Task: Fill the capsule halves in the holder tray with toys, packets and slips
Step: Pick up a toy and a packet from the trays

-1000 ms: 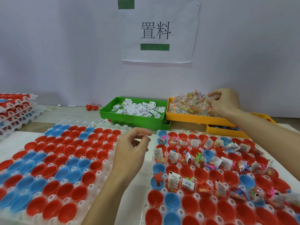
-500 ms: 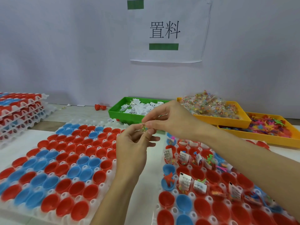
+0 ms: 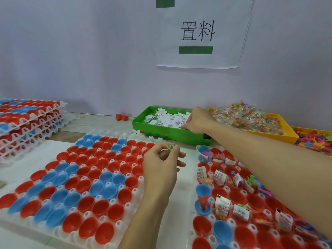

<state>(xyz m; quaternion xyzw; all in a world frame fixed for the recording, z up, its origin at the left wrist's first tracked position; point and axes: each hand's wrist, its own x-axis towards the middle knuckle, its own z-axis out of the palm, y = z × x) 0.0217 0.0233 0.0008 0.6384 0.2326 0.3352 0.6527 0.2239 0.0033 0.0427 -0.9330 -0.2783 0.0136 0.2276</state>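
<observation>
Two white holder trays lie in front of me. The left holder tray [image 3: 129,207] holds bare red and blue capsule halves. In the right holder tray [image 3: 193,200], several halves hold slips, packets and small toys. My left hand [image 3: 161,168] hovers between the trays and pinches a small clear packet of coloured beads [image 3: 170,146] at its fingertips. My right hand [image 3: 197,121] reaches into the green bin [image 3: 161,135] and its fingers pinch at the white paper slips [image 3: 167,119] there.
An orange bin [image 3: 285,135] heaped with bead packets sits right of the green one, and another bin of coloured plastic toys [image 3: 314,141] lies at the far right. Filled trays are stacked [image 3: 27,123] at the left. Two loose red halves [image 3: 122,116] lie by the wall.
My right hand left the packet bin, handed a packet to my left hand in front of me, then moved to the green slip bin. My left hand now holds the packet.
</observation>
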